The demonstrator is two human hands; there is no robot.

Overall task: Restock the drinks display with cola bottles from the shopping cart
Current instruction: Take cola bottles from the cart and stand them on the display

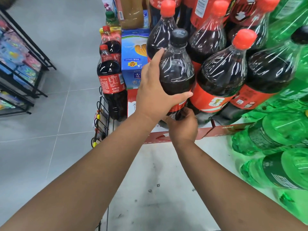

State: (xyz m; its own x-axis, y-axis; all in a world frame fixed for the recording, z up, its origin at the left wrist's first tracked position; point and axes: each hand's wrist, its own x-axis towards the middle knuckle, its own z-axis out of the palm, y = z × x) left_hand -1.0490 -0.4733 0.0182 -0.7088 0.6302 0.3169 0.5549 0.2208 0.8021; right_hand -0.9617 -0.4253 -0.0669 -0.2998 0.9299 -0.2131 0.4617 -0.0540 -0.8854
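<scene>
A large black-capped cola bottle (179, 70) stands upright at the front of the drinks display. My left hand (155, 90) grips its body from the left, thumb across the red label. My right hand (182, 125) holds it low down, fingers curled under its base. Right behind and beside it stand several red-capped cola bottles (223, 72) with red labels, packed close on red cardboard cases (221, 130). The shopping cart is out of sight.
Green soda bottles (275, 134) are stacked at the right. Three smaller cola bottles (112, 80) and a blue carton (135, 52) sit left of the display, with a wire rack (100, 120) on its side. A black shelf unit (20, 69) lines the grey tiled floor's left.
</scene>
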